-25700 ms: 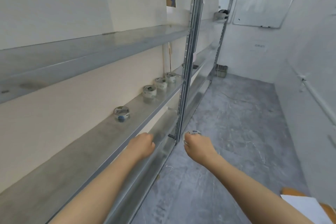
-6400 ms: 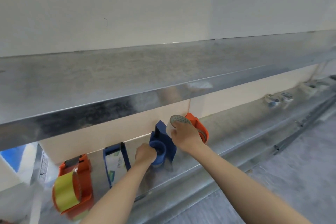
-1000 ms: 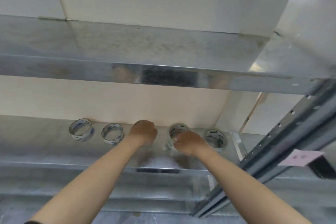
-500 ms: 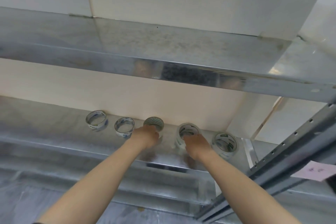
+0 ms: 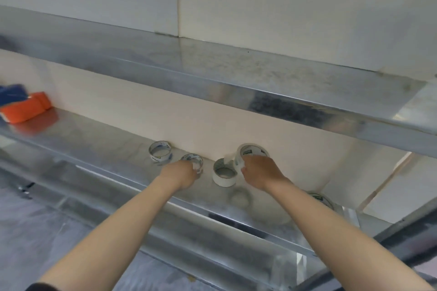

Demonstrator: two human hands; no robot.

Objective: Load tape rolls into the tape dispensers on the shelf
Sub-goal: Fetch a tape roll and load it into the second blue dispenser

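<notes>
Several tape rolls lie on the metal shelf (image 5: 106,149) by the back wall. My right hand (image 5: 260,172) is shut on a clear roll with a green label (image 5: 250,151), held tilted up off the shelf. A white roll (image 5: 224,176) lies flat between my hands. The fingers of my left hand (image 5: 181,173) are curled onto the rim of a clear blue-printed roll (image 5: 194,159). Another clear roll (image 5: 160,154) sits further left. An orange dispenser (image 5: 26,107) and a blue dispenser (image 5: 11,93) stand blurred at the far left of the shelf.
An upper metal shelf (image 5: 236,82) overhangs close above the hands. One more green-labelled roll (image 5: 322,199) peeks out behind my right forearm. A slotted upright post (image 5: 402,231) bounds the shelf at the right. Grey floor shows below left.
The white roll has left my left hand and lies on the shelf; that hand has shifted left onto the blue-printed roll. My right hand has lifted the green-labelled roll. The view has swung left.
</notes>
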